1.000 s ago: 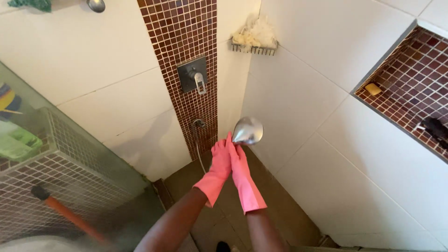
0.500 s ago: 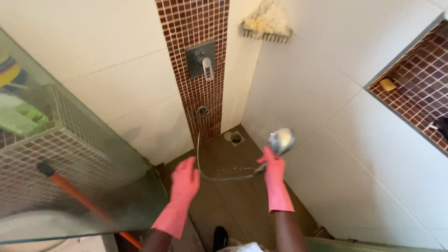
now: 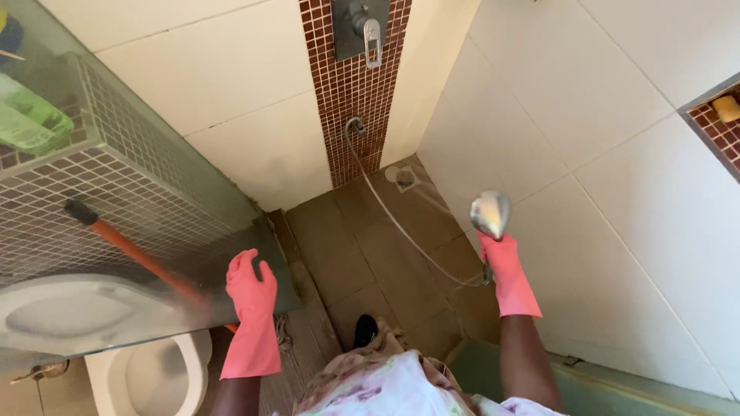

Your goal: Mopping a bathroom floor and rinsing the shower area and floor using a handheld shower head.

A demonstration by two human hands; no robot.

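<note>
Both my hands wear pink rubber gloves. My right hand (image 3: 505, 266) grips the handle of a chrome hand shower (image 3: 491, 213), head upward, near the white tiled wall on the right. Its metal hose (image 3: 393, 219) loops down over the brown floor and runs up to the outlet on the mosaic strip. My left hand (image 3: 251, 289) is empty, fingers apart, resting by the edge of the glass shower screen (image 3: 139, 254).
A chrome mixer tap (image 3: 362, 29) sits on the brown mosaic strip. A floor drain (image 3: 405, 178) lies in the corner. An orange-handled tool (image 3: 131, 250) leans behind the glass. A white toilet (image 3: 146, 374) stands at lower left. A wall niche (image 3: 721, 123) holds soap.
The view has tipped down and back. My right hand carried the shower head rightwards; my left hand let go of it and moved left to the glass screen's edge.
</note>
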